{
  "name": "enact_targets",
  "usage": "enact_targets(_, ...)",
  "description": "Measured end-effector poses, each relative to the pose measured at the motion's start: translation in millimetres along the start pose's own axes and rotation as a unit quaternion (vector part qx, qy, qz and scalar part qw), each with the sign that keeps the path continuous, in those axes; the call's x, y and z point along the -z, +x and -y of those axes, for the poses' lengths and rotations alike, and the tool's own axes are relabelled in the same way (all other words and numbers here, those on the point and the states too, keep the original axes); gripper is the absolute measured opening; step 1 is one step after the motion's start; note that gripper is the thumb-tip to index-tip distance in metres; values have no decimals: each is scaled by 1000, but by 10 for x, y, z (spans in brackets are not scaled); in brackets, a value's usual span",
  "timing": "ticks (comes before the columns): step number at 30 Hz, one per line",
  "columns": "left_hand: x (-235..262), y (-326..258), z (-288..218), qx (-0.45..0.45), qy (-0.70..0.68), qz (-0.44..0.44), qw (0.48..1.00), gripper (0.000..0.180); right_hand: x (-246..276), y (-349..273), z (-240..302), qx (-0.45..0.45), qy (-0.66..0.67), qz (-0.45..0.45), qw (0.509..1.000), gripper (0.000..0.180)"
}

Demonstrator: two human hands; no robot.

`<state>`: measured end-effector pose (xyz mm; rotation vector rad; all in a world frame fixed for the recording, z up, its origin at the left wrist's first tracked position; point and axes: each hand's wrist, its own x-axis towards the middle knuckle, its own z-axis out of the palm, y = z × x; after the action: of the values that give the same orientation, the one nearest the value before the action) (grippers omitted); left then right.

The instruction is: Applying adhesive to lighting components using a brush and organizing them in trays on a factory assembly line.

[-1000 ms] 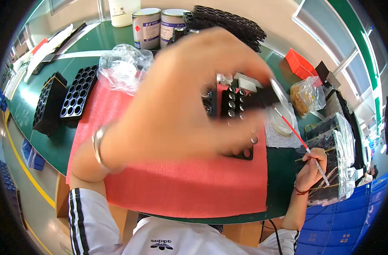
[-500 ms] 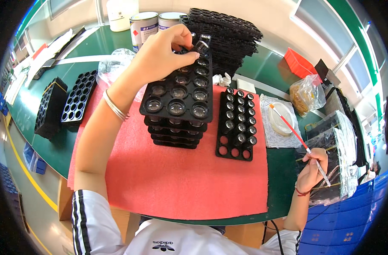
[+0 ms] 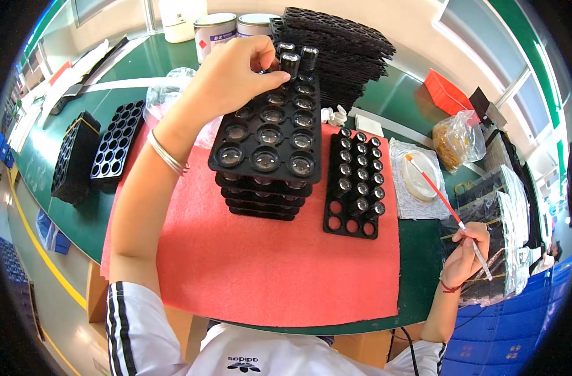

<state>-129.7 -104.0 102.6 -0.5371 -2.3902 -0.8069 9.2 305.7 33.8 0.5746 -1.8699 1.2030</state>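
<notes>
At the far end of a stack of black trays (image 3: pixel 261 173), my left hand (image 3: pixel 236 78) pinches a small black lens barrel (image 3: pixel 290 65) with a shiny glass top between thumb and fingers. Two similar barrels stand up just behind it. The top tray's round pockets hold clear glass lenses (image 3: pixel 265 159); my hand covers some of them. Off to the right, my right hand (image 3: pixel 466 254) grips a thin paintbrush (image 3: pixel 438 191) with a red and clear handle, its orange tip pointing up and away. Between them lies a smaller black tray (image 3: pixel 352 229), mostly filled with upright barrels.
A pink foam mat (image 3: pixel 267 269) covers the middle of the green table. Behind are a tall pile of black trays (image 3: pixel 336 50) and paint cans (image 3: pixel 216 31). Right: a round dish (image 3: pixel 418 182) on paper, a bag (image 3: pixel 458 141), a red bin (image 3: pixel 446 91). Left: black hole trays (image 3: pixel 116 141).
The barrel at my left fingertips was tilted and now stands more upright. The whole view has shifted slightly. My right hand keeps the paintbrush in much the same pose.
</notes>
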Motion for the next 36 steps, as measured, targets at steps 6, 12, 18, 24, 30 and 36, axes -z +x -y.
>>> enact_targets(6, 2, -10, -25, 6, -3, -5, 1000, 34, -16, 5, 4, 0, -3, 0, 1000, 15)
enact_targets(12, 11, 0, -4, -2, 3, 0, 1000, 29, -3, 4, 4, -1, 5, 7, 1000, 15)
enact_targets(18, 127, -39, -109, -37, -5, 32, 999, 19, 0, 3, -8, 2, 3, 8, 1000, 14)
enact_targets(24, 181, -116, -298, -75, 32, 68, 994, 32, 0, 0, 1, -2, 1, 6, 1000, 14)
enact_targets(30, 135, -128, -304, -85, 97, 80, 988, 38, -15, 6, 5, 0, 0, 7, 1000, 14)
enact_targets(36, 141, -116, -318, -95, 44, 126, 987, 48, -8, 0, -4, 0, 3, 2, 1000, 14)
